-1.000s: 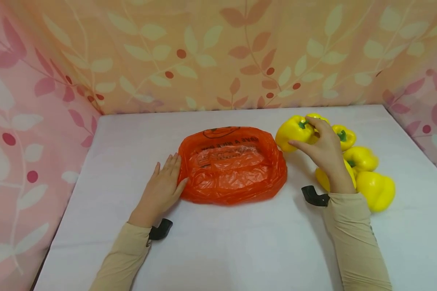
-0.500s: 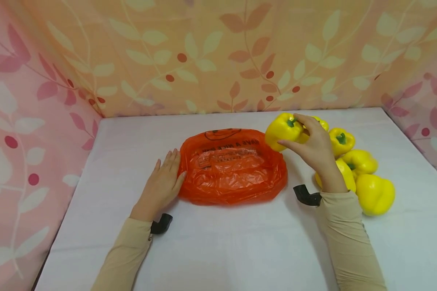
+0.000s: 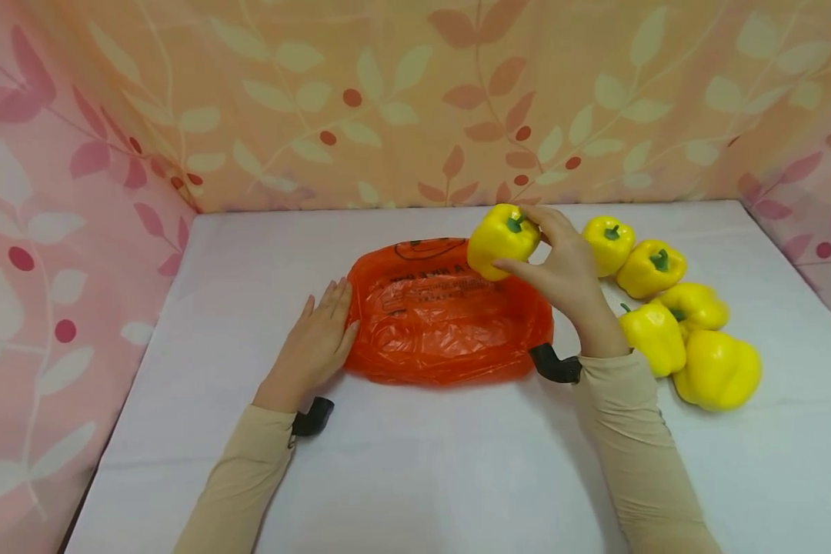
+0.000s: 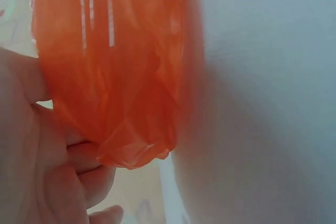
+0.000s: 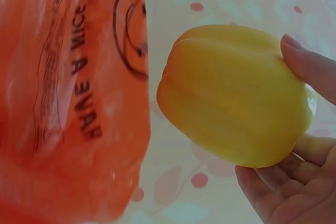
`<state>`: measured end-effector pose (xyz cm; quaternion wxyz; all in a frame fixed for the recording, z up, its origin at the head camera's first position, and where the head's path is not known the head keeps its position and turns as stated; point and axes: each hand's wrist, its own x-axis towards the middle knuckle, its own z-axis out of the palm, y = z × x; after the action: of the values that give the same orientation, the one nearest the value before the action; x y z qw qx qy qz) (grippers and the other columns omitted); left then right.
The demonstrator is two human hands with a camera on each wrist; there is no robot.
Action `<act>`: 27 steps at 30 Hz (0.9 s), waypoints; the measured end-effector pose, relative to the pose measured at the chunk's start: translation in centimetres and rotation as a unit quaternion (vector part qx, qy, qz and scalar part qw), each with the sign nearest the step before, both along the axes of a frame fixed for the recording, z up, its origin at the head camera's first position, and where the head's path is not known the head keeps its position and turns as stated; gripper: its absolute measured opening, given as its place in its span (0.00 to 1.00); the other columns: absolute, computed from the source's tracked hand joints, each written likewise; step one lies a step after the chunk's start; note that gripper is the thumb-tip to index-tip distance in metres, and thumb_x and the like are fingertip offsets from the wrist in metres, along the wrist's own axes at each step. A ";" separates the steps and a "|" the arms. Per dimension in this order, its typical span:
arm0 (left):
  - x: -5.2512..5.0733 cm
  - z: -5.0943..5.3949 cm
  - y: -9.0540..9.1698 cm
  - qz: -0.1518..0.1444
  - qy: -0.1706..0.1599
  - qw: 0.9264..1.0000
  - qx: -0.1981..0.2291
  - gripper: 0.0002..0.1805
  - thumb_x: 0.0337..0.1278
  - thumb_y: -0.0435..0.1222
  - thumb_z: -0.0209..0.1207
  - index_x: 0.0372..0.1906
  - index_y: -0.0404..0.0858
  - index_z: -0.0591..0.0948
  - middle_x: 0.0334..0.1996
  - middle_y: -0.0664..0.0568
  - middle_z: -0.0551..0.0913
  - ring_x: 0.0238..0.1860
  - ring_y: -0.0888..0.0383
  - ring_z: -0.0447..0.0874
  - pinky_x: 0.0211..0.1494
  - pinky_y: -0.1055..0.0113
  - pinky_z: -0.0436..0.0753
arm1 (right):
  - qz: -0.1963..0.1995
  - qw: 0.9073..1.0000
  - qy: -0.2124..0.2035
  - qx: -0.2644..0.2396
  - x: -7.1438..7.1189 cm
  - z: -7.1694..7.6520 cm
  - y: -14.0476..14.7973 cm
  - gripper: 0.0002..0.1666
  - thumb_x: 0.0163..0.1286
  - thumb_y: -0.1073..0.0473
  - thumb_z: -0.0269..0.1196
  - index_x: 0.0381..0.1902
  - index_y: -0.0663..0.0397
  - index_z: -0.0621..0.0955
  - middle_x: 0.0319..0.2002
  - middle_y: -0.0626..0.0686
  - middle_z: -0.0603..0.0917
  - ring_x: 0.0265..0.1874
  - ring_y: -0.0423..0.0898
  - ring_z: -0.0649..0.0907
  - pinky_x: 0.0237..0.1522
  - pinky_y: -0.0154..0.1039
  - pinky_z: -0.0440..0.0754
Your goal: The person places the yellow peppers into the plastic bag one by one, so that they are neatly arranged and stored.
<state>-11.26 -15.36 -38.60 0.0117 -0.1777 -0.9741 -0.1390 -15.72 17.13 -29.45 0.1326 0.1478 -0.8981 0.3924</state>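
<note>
A red plastic bag (image 3: 436, 323) with black print stands with its mouth spread wide on the white table. My left hand (image 3: 313, 342) lies with straight fingers against the bag's left side; the left wrist view shows the fingers touching the red plastic (image 4: 115, 66). Over the bag's back right edge, my right hand (image 3: 566, 273) holds a yellow bell pepper (image 3: 498, 245) between thumb and fingers, its green stem toward the hand. In the right wrist view the pepper (image 5: 236, 95) is beside the printed bag (image 5: 79, 103), with thumb and fingers (image 5: 283, 182) on opposite sides.
Several yellow peppers (image 3: 654, 268) sit in a curved group on the right of the white table (image 3: 415, 462). Flowered curtains (image 3: 402, 100) stand behind the table and at both sides. A black piece is at each wrist.
My right hand has carried the pepper left, from beside the group to over the bag's back right part. My left hand has stayed at the bag's left side.
</note>
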 end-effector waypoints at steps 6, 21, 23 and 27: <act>0.1 0.0 0.1 -0.002 0.004 1.000 -0.002 0.35 0.69 0.43 0.45 0.72 0.27 0.51 0.73 0.39 0.49 0.73 0.46 0.43 0.72 0.47 0.45 | 0.038 0.999 -0.004 0.000 -0.1 0.3 -1.8 0.45 0.52 0.60 0.74 0.65 0.65 0.68 0.62 0.59 0.70 0.57 0.54 0.72 0.59 0.49 0.71; 0.2 0.0 0.2 -0.006 0.006 1.000 -0.007 0.35 0.70 0.43 0.45 0.72 0.27 0.50 0.73 0.39 0.49 0.73 0.46 0.43 0.72 0.48 0.45 | 0.110 0.993 -0.011 0.032 -0.8 -0.6 -5.7 0.45 0.51 0.58 0.75 0.64 0.64 0.68 0.62 0.58 0.70 0.60 0.52 0.70 0.63 0.45 0.68; 0.2 0.1 0.2 -0.005 0.000 1.000 -0.008 0.35 0.70 0.43 0.44 0.72 0.27 0.50 0.73 0.39 0.48 0.73 0.46 0.43 0.72 0.48 0.44 | 0.118 0.992 -0.015 0.036 -0.9 -0.8 -6.2 0.45 0.51 0.57 0.75 0.64 0.64 0.69 0.62 0.58 0.70 0.60 0.52 0.70 0.62 0.45 0.68; 0.3 0.2 0.2 -0.003 -0.010 1.000 -0.008 0.35 0.70 0.43 0.44 0.72 0.28 0.49 0.73 0.39 0.48 0.73 0.46 0.42 0.72 0.48 0.44 | 0.136 0.990 -0.029 0.037 -1.4 -1.5 -7.1 0.44 0.51 0.57 0.74 0.64 0.64 0.69 0.62 0.58 0.70 0.60 0.51 0.70 0.62 0.44 0.68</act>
<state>-11.01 -15.12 -38.45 0.0000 -0.1792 -0.9748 -0.1328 -17.09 10.04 -30.92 0.0459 0.2618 -0.8869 0.3779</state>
